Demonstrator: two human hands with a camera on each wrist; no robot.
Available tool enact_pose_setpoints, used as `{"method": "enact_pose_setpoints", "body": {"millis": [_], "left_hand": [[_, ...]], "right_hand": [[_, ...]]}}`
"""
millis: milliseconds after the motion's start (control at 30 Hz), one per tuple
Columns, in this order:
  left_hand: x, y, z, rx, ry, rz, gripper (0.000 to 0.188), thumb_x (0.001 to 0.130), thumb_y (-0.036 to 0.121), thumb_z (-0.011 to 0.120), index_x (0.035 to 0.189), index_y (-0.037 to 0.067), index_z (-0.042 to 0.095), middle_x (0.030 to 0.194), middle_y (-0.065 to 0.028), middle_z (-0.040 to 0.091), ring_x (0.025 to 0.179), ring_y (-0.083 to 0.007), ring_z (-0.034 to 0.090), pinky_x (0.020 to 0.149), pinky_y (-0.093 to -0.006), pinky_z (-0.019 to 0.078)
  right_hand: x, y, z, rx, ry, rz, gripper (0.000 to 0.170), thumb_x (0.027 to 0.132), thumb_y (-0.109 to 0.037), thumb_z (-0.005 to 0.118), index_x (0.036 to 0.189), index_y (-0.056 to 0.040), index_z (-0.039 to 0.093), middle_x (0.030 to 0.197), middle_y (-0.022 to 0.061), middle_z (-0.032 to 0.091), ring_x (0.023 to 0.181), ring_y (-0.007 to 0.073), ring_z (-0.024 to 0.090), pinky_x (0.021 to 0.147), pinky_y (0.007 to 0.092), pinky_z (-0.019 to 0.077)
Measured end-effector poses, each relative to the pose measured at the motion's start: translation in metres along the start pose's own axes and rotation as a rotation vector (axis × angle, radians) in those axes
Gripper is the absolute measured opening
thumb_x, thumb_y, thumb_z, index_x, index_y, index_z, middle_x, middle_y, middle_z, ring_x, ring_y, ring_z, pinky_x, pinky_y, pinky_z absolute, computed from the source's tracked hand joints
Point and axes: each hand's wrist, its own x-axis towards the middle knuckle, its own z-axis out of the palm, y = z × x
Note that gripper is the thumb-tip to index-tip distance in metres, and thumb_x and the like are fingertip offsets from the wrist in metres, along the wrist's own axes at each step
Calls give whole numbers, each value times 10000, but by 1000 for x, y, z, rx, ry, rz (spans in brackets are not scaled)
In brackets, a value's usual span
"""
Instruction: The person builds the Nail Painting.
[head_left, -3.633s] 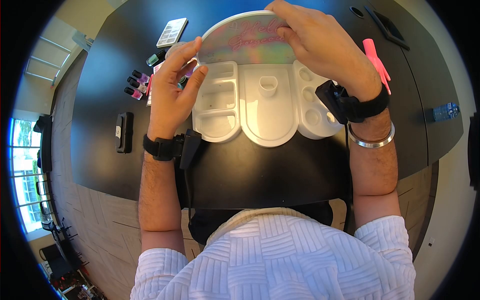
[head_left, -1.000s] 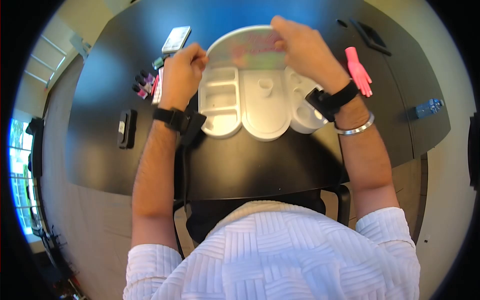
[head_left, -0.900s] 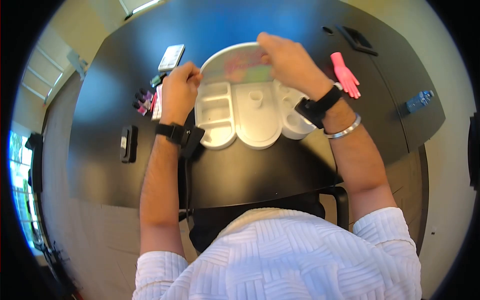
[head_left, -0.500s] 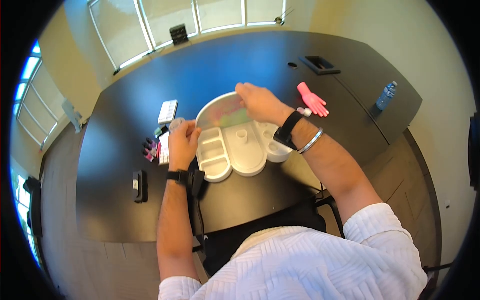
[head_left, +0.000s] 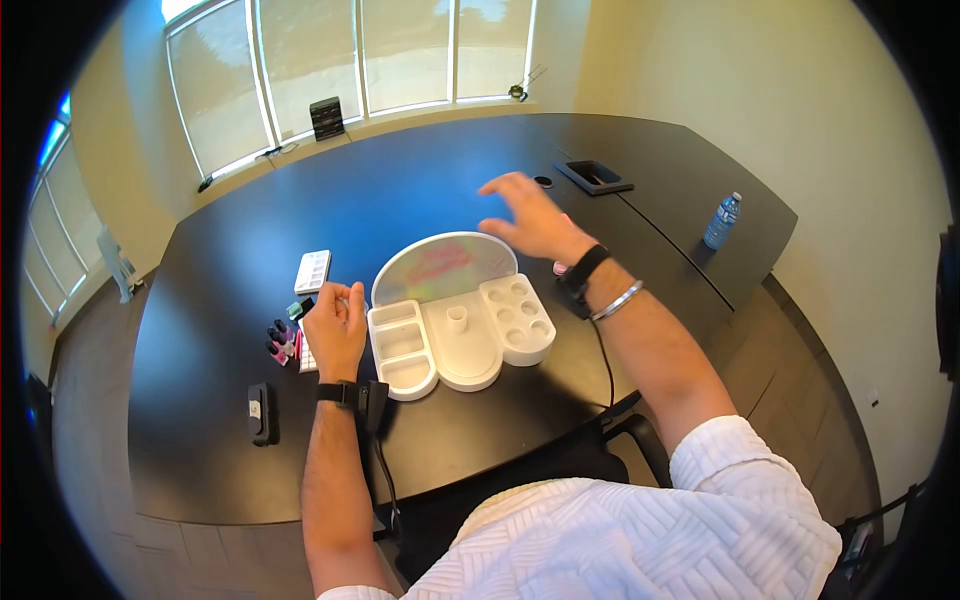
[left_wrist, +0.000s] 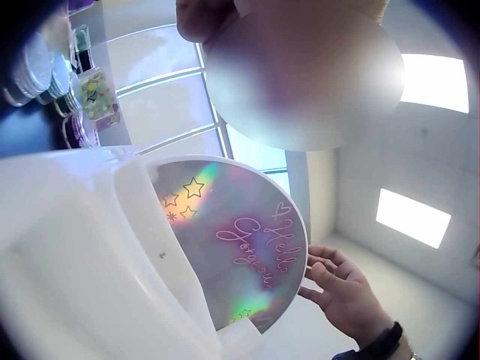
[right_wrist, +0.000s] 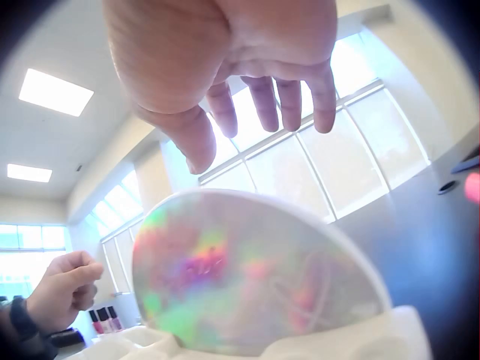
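A white makeup organizer (head_left: 462, 358) stands on the black table, with open trays on its left and round holes on its right. From its back rises a half-round iridescent panel (head_left: 440, 268), lettered "Hello Gorgeous" in the left wrist view. My right hand (head_left: 530, 222) hovers past the panel's upper right edge, fingers spread and bent down, gripping nothing; the right wrist view shows a gap above the rim. Left of the panel, my left hand (head_left: 335, 330) is raised, its fingers curled against the thumb (right_wrist: 88, 271). Nothing shows in it; a blurred oval covers its fingers in the left wrist view.
Nail polish bottles (head_left: 280, 343) and a white compartment case (head_left: 313, 270) lie beyond my left hand. A black case (head_left: 262, 413) sits near the left edge. A water bottle (head_left: 722, 222) stands far right, past a table box (head_left: 595, 177).
My right hand has let go of the panel's top edge and lifted away. My left hand has drawn off the panel's left edge. The head view has tilted up toward the windows.
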Motion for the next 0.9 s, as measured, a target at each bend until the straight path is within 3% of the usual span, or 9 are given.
{"method": "enact_pose_setpoints", "body": {"millis": [67, 133, 233, 300, 333, 400, 600, 700, 900], "left_hand": [[0, 0, 0, -6, 11, -17, 306, 985, 227, 805, 814, 53, 620, 538, -5, 392, 494, -118, 343, 493, -345, 287], [0, -2, 1, -54, 9, 10, 313, 981, 228, 812, 810, 52, 618, 545, -12, 389, 497, -122, 337, 493, -351, 286], [-2, -3, 1, -40, -2, 15, 323, 973, 228, 817, 802, 46, 612, 567, -24, 406, 494, -144, 358, 495, -362, 289], [-2, -2, 1, -38, -10, 22, 327, 963, 219, 821, 791, 43, 607, 583, -34, 429, 495, -164, 392, 501, -374, 297], [-2, -2, 1, -40, -11, 19, 327, 963, 219, 821, 791, 43, 607, 583, -34, 429, 495, -164, 392, 501, -374, 297], [-3, -2, 3, -35, -9, 55, 321, 957, 208, 821, 787, 44, 604, 585, -35, 431, 494, -168, 397, 502, -375, 303], [-6, 0, 5, -52, -43, 39, 307, 949, 192, 820, 775, 64, 602, 554, -19, 417, 483, -158, 399, 501, -368, 308], [-6, -1, 6, -32, -42, 71, 303, 945, 188, 824, 771, 73, 605, 541, -13, 405, 479, -152, 391, 497, -366, 303], [-5, 5, 2, -69, -53, 69, 291, 937, 171, 829, 771, 69, 613, 546, -8, 399, 492, -141, 372, 504, -352, 293]], "right_hand": [[-5, 19, -19, -23, 36, 113, 432, 911, -234, 824, 1277, -71, 659, 1312, 194, 638, 1310, 407, 566, 1133, 477, 470], [-19, 52, -25, -75, 56, 119, 434, 905, -221, 825, 1262, -48, 651, 1269, 199, 667, 1213, 398, 634, 1052, 469, 524], [-51, 91, -38, -35, 24, 317, 425, 884, -225, 828, 1220, -29, 656, 1113, 190, 720, 1064, 374, 704, 948, 455, 572], [-75, 113, -44, -145, -107, 505, 421, 852, -237, 835, 1176, -21, 675, 989, 185, 750, 960, 360, 739, 876, 452, 590], [-85, 121, -45, -147, -110, 506, 421, 852, -237, 835, 1176, -21, 675, 989, 185, 750, 960, 360, 739, 876, 452, 590], [-107, 131, -46, -180, -217, 729, 413, 834, -254, 838, 1159, -32, 715, 1037, 196, 775, 1023, 357, 750, 913, 446, 588], [-152, 147, -29, -230, -276, 712, 509, 789, -306, 928, 1190, -52, 745, 1169, 202, 782, 1127, 366, 745, 969, 431, 584], [-155, 156, -22, -249, -254, 738, 581, 763, -322, 963, 1212, -42, 721, 1163, 206, 781, 1111, 369, 747, 971, 426, 581], [-147, 143, -23, -224, -144, 875, 551, 743, -323, 953, 1130, -29, 694, 1106, 225, 780, 1067, 359, 756, 925, 430, 589]]}}
